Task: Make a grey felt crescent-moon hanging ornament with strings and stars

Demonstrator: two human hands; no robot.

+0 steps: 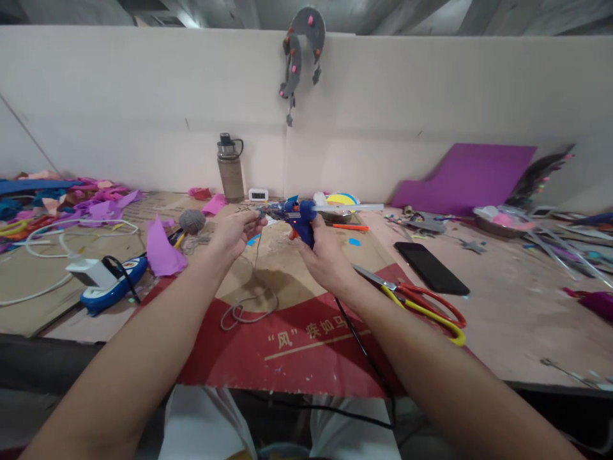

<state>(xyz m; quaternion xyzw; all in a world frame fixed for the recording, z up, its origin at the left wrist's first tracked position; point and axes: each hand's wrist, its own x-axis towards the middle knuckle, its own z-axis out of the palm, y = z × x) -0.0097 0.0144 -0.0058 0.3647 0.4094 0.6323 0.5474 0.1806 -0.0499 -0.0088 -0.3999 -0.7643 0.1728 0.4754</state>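
My right hand is wrapped around the handle of a blue hot glue gun. A clear glue stick sticks out of its back end, and its nozzle side faces left. My left hand is closed in a pinch just left of the nozzle. A thin grey yarn hangs from its fingertips and loops on the cardboard below. Whether the fingertips hold a further small piece is too blurred to tell. Both hands are above the red and brown cardboard.
Scissors and a black phone lie right of my right hand. On the left are a power strip, felt scraps and a grey yarn ball. A bottle stands by the wall. The gun's black cord runs over the table edge.
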